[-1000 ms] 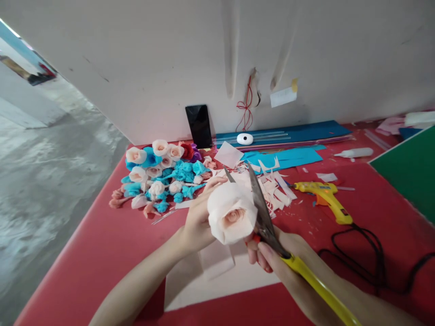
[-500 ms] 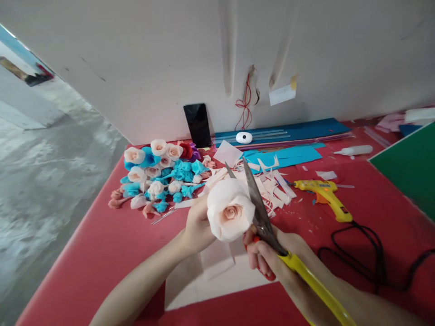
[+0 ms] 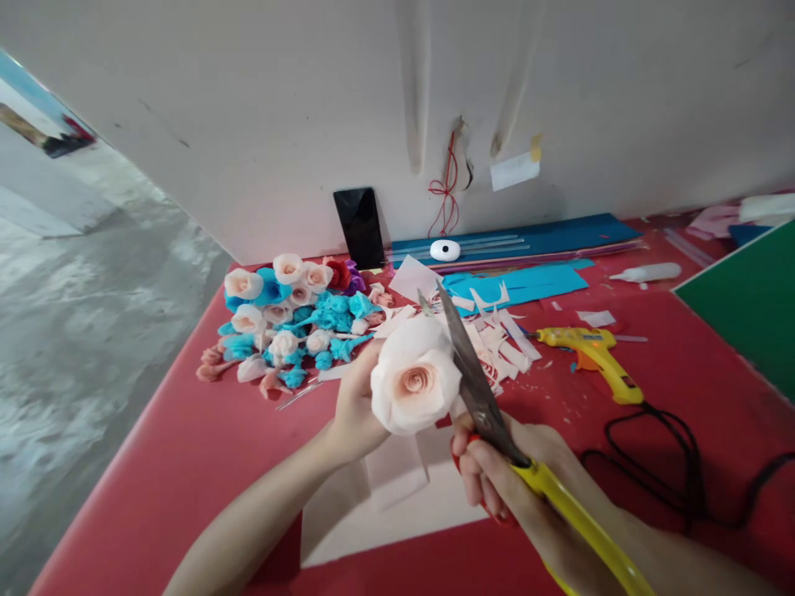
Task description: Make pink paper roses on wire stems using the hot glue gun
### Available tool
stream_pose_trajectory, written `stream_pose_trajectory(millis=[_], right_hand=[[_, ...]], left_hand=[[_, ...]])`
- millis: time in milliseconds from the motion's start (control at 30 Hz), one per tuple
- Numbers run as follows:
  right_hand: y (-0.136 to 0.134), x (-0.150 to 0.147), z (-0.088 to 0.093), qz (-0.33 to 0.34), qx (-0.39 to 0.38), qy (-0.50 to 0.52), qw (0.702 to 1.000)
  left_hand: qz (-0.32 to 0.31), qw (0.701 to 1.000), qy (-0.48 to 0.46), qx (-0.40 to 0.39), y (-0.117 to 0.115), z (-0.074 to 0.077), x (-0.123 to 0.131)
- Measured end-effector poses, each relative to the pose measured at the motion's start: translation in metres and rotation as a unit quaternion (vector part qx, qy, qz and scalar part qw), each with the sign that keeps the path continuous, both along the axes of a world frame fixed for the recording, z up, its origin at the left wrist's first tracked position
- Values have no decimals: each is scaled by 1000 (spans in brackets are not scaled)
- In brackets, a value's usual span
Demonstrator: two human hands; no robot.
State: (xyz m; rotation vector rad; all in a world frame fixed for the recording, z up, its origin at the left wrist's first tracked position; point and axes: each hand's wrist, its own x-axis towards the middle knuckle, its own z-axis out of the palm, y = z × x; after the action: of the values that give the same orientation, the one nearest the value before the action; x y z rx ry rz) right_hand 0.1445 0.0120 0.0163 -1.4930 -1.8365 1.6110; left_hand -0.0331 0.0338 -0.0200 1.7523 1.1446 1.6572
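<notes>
A pale cream-pink paper rose (image 3: 415,382) faces up at me, its spiral centre showing. My left hand (image 3: 358,406) is closed around its base from behind and the left side; the flower hides most of the fingers. My right hand (image 3: 490,463) grips large scissors (image 3: 481,406) with a yellow handle and a red inner part. Their blades point away from me, parted at the tips, and pass along the flower's right edge. Whether a blade touches the petals I cannot tell. Below both hands lies a cream paper sheet (image 3: 348,521) with a smaller piece on it.
At left on the red table (image 3: 155,463) lie several finished paper flowers (image 3: 291,319). Paper scraps (image 3: 497,348) sit behind the scissors. A yellow glue gun (image 3: 590,343) with a black cord (image 3: 696,463) lies right. A phone (image 3: 360,228) leans on the wall; a green board (image 3: 751,306) stands right.
The rose and my left hand have shifted slightly left and up, and the rose has turned a little. The scissor blades now sit closer together at the tips.
</notes>
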Motion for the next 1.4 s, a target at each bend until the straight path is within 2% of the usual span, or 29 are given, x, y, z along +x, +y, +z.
stream_pose_trajectory(millis=[133,300,467,567,733,933,1200,1400], right_hand=[[-1,2,1,-12,-15,28,999],[-1,4,0,-1,-5,56,998],[-2,4,-18,-12,-16,112,994],[1,3,-32,5,-29,152,988],[2,5,-41,8,-55,140,989],[0,6,-37,20,-39,118,992],[-4,2,-10,-8,16,45,999],[-2,3,-10,3,5,49,999]], left_hand=[[6,999,-37,-32,0,0,-1],[16,998,-28,-58,0,3,-2],[43,997,-45,-44,0,0,-3],[64,996,-53,-40,0,-2,-3],[94,993,-53,-54,0,-1,-2],[80,993,-31,-81,-1,7,1],[35,998,-25,-49,-1,6,0],[47,998,-28,-42,1,16,5]])
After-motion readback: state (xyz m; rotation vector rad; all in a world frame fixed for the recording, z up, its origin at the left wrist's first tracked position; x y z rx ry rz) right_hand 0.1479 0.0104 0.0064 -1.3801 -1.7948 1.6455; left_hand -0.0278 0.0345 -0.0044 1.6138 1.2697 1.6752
